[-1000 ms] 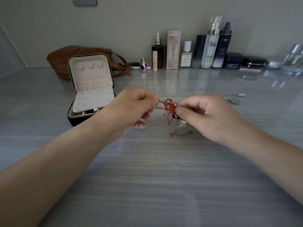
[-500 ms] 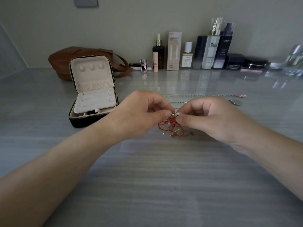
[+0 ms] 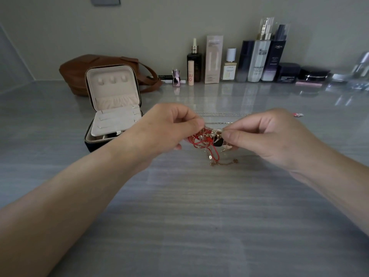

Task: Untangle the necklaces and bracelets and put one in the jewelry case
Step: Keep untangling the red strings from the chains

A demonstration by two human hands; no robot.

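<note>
A tangle of red cord and gold chain jewelry (image 3: pixel 207 140) hangs just above the grey table between my hands. My left hand (image 3: pixel 169 126) pinches its left side, and my right hand (image 3: pixel 265 134) pinches the gold end on the right. A loose gold chain end (image 3: pixel 223 162) trails onto the table below. A silver necklace (image 3: pixel 221 113) lies stretched out behind my hands, its red tag (image 3: pixel 298 114) at the far right. The jewelry case (image 3: pixel 111 108) stands open to the left, lid upright, cream lining showing.
A brown leather bag (image 3: pixel 79 72) sits behind the case. Several cosmetic bottles and jars (image 3: pixel 257 60) line the wall at the back. The grey striped table (image 3: pixel 189 216) stretches toward me.
My hands came together low over the table half a second ago, then rose slightly and parted a little. The red cord now spreads between them, and a gold end dangles lower.
</note>
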